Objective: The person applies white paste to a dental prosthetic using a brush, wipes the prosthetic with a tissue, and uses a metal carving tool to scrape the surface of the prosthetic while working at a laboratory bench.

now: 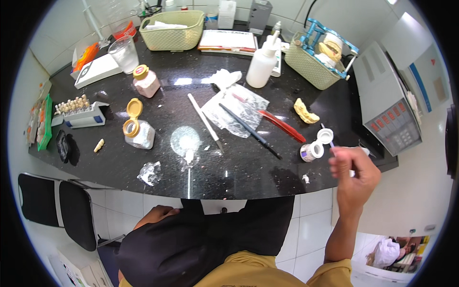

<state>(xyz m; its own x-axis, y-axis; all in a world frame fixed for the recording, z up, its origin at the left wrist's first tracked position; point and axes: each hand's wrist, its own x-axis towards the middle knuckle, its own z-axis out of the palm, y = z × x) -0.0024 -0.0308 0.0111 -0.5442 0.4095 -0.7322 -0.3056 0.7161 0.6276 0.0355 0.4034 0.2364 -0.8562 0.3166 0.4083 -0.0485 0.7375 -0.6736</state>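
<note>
Pinching a thin purple stick (332, 144), the right hand (357, 170) hovers beside the open white jar (306, 153), toward the bench's (258, 177) front-right corner; the left hand (161, 212) rests on the thigh (153, 244), grip unclear.

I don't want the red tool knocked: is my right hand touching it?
Apart. The head view shows the open white jar between the right hand and the red tool's nearest end.
</note>
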